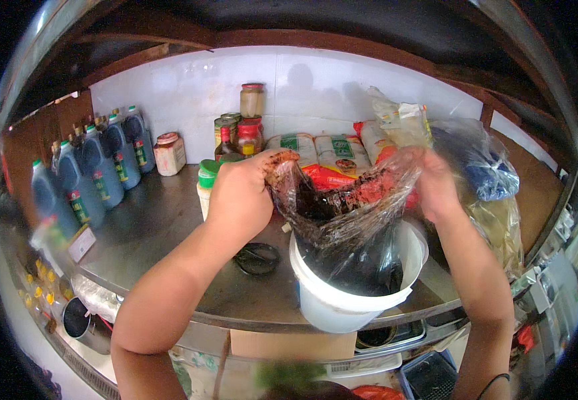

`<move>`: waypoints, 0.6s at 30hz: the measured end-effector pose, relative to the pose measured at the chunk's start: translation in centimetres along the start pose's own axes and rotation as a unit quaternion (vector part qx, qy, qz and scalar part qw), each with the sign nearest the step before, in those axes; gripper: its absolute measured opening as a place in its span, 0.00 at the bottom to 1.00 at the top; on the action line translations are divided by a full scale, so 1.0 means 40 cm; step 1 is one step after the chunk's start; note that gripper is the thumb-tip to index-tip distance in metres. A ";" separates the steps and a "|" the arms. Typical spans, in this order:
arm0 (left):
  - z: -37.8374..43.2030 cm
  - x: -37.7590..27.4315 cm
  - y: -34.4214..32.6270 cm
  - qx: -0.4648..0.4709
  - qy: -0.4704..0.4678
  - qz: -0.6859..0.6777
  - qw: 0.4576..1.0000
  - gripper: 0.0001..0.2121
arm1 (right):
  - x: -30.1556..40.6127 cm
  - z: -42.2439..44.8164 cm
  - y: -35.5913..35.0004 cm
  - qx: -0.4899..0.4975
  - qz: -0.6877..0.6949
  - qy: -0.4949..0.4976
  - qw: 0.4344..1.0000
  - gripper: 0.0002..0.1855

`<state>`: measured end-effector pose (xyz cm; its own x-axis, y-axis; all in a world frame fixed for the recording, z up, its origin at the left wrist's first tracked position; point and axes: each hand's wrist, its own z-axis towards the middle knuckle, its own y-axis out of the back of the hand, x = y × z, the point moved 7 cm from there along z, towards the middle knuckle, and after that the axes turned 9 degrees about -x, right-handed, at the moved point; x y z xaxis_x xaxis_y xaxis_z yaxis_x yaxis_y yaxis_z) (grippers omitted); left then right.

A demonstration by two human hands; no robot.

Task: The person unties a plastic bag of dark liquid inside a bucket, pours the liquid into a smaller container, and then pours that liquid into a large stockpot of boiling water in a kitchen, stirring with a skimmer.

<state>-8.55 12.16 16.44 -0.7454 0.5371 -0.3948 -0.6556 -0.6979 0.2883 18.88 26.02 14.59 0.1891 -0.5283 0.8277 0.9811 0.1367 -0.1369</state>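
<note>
A clear plastic bag [364, 235] smeared with dark, wet-looking stuff hangs between my two hands, its lower part down inside a white plastic bucket [339, 307]. My left hand [249, 185] grips the bag's left edge, with dark smears on its fingers. On the right edge, my right hand [433, 180] holds the film up; its fingertips are blurred. Dark contents fill the bag's lower part within the bucket. The bucket stands at the front edge of a metal worktop [169, 235]. A round black object [257, 258] lies left of the bucket.
Large dark-filled jugs [101, 170] line the left side. A stained jar [170, 154] stands near the wall, with stacked jars [252, 102] further right. White packages [341, 152] lie behind the bag; plastic-wrapped bundles [488, 160] are at right. A green-lidded container [209, 175] is partly behind my left hand.
</note>
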 end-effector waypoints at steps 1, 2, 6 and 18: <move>0.005 -0.026 0.003 0.009 -0.026 0.000 1.000 0.09 | 0.020 -0.006 -0.004 0.015 0.016 -0.001 1.000 0.07; 0.004 -0.050 0.001 0.031 -0.030 -0.008 0.999 0.09 | 0.054 -0.026 -0.013 0.026 0.027 -0.005 0.999 0.06; 0.001 -0.119 -0.014 0.067 -0.118 -0.001 0.991 0.10 | 0.148 -0.074 -0.041 0.048 0.020 0.005 0.999 0.06; 0.016 -0.016 -0.085 0.191 0.216 -0.330 0.899 0.05 | 0.174 -0.121 -0.067 0.092 0.053 -0.029 0.994 0.07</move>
<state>-5.93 14.50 16.26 -0.1173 0.4831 -0.8677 -0.9928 -0.0373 0.1135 17.75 17.92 18.09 0.2821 -0.4537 0.8453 0.9307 0.3432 -0.1264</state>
